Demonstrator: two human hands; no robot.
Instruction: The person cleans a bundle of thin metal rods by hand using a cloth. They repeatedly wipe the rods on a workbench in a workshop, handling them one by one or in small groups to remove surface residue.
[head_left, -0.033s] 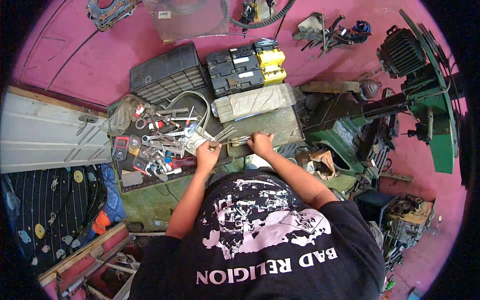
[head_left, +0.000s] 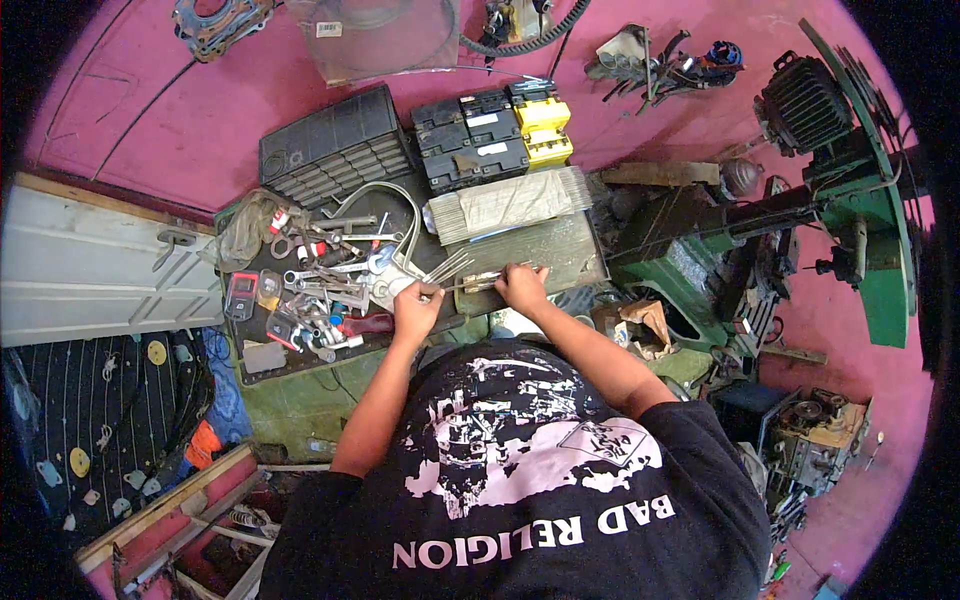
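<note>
At the front edge of the workbench (head_left: 455, 322), my left hand (head_left: 416, 310) is closed with its fingertips pinching a thin metal rod (head_left: 455, 286). The rod runs toward my right hand (head_left: 523, 289), whose fingers are curled at its other end; what exactly they grip is partly hidden. Several thin rods (head_left: 450, 267) fan out just beyond my left fingers. Small shiny metal pieces (head_left: 480, 282) lie beside my right fingers. Left of my left hand is a pile of wrenches and sockets (head_left: 335, 285), with a red-handled tool (head_left: 368, 324) close to the wrist.
Behind my hands lies a pale, ribbed, wrapped bundle (head_left: 510, 205). Black and yellow batteries (head_left: 475, 140) and a black drawer cabinet (head_left: 330, 140) stand against the pink wall. A green drill press (head_left: 885, 255) rises at the right, and a pale door (head_left: 100, 270) is at the left.
</note>
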